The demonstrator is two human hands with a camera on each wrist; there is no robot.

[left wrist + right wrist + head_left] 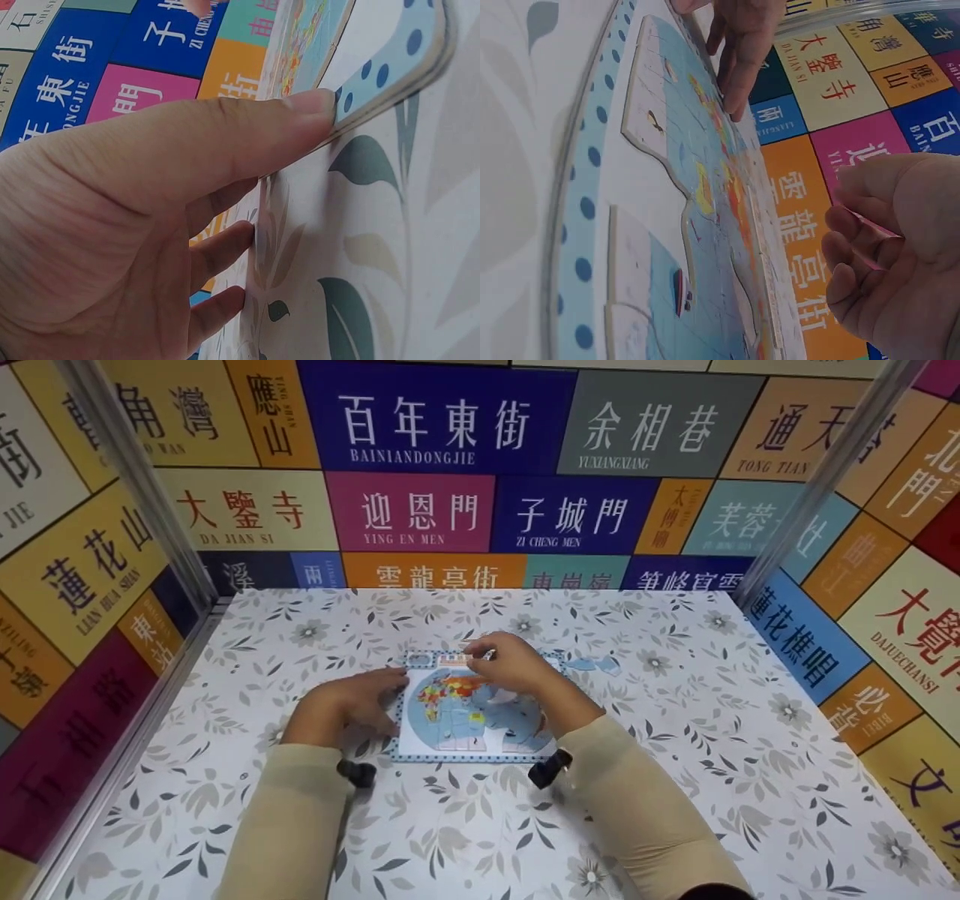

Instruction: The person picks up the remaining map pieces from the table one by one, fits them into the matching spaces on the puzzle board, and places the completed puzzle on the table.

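Note:
A world map jigsaw puzzle point(450, 720) lies on the table in a board with a blue dotted border point(585, 225). Bare white gaps show among its pieces, one at the lower edge and one right of centre. My left hand point(352, 701) is at the board's left side, its thumb point(300, 116) straight against the border and the other fingers spread. Above the map's upper part hovers my right hand point(510, 664), fingers loosely bent, thumb near the index finger; no piece shows between them in the right wrist view point(900, 247).
Light blue loose puzzle pieces point(596, 664) lie just beyond the board's upper right corner. A leaf-patterned cloth point(720, 720) covers the table. Panels with coloured signs point(427, 420) enclose the back and both sides, with metal posts point(817, 472) at the corners.

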